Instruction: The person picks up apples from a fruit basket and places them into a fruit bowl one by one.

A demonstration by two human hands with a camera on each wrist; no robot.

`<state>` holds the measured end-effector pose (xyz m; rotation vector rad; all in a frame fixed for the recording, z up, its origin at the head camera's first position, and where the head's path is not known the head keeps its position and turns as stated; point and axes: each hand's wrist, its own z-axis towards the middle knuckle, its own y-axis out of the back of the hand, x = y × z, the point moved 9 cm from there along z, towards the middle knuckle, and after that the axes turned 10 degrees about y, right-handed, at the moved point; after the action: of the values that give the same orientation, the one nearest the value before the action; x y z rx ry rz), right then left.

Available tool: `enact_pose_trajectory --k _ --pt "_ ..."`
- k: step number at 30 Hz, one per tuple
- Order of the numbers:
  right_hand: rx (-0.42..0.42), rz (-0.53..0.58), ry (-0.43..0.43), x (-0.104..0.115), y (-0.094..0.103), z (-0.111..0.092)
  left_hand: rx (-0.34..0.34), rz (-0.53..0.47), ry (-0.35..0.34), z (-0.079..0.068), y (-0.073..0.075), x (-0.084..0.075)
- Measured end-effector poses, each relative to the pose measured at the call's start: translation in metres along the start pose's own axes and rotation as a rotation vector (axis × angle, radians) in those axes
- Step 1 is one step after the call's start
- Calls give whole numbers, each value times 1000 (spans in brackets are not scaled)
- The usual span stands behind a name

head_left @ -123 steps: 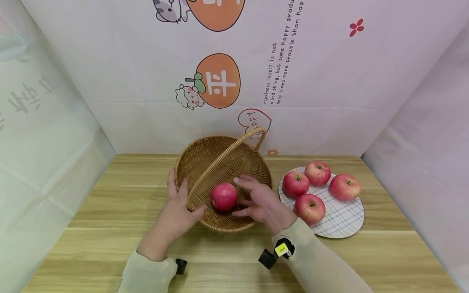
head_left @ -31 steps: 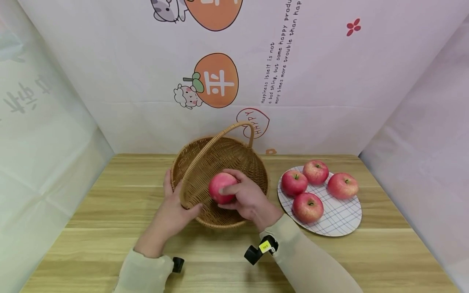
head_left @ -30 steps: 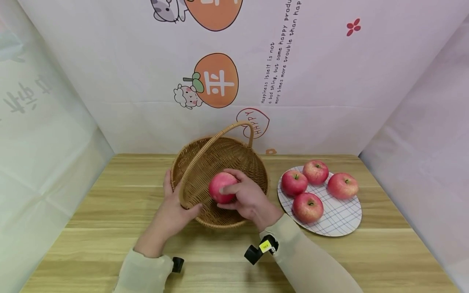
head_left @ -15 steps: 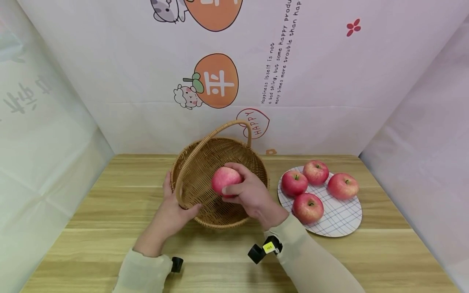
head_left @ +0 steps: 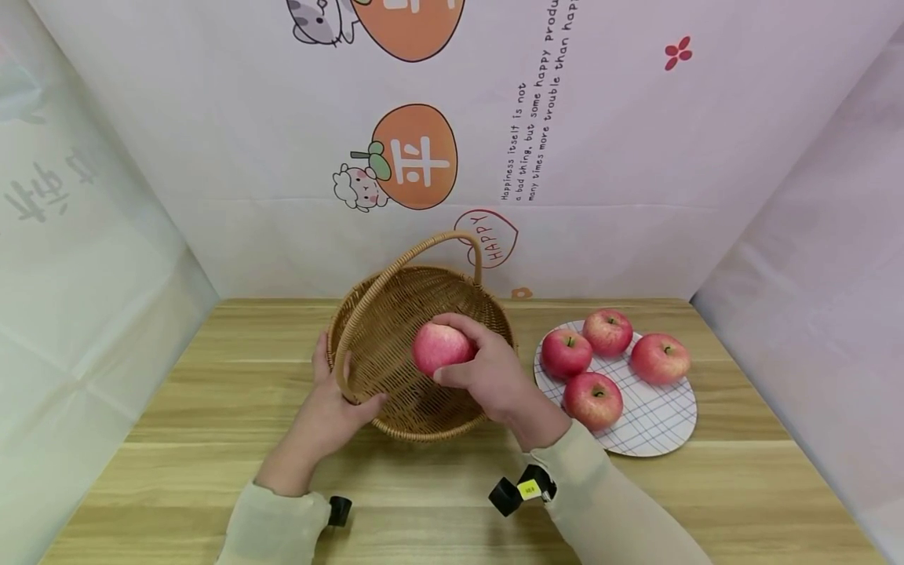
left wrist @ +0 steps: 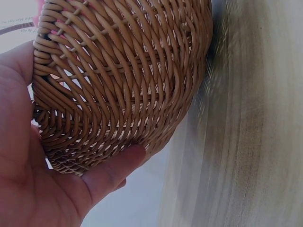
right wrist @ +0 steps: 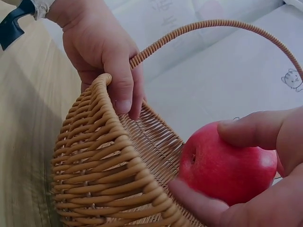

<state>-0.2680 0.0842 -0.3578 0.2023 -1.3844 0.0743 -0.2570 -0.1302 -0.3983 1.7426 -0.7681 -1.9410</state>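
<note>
A round wicker basket [head_left: 424,435] with an arched handle [head_left: 384,275] stands near the back wall, its opening facing the head camera. My left hand [head_left: 332,412] grips the rim beside the handle's near end. In the right wrist view its thumb or a finger hooks over the rim, and in the left wrist view a finger lies along the woven outer wall [left wrist: 128,71]. My right hand [head_left: 497,373] holds a red apple [head_left: 439,349] between thumb and fingers. The apple [right wrist: 227,165] is at the basket's mouth, clear of the basket floor. No other apple shows inside.
To the right of the basket lies a round white board [head_left: 667,424] with a blue grid, bearing several red apples [head_left: 593,401]. The wooden table [head_left: 212,439] meets a printed white cloth wall [head_left: 282,235] at the back and plain sides.
Earlier the apple lay in the basket with my right hand open beside it. That hand has gripped the apple and raised it slightly up and right. The handle leans further left; my left hand stays put.
</note>
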Motion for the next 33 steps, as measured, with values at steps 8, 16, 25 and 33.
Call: enact_pose_trajectory --k 8,16,25,33 --pt "-6 -1 10 5 10 -6 0 13 2 -1 0 1" --pt "-4 -46 -8 13 31 -20 15 16 4 -1 -2 1" --pt "-49 32 -19 15 64 -40 30 15 18 -1 -2 0" --pt "-98 -138 34 30 102 -62 27 8 22 -1 -2 1"
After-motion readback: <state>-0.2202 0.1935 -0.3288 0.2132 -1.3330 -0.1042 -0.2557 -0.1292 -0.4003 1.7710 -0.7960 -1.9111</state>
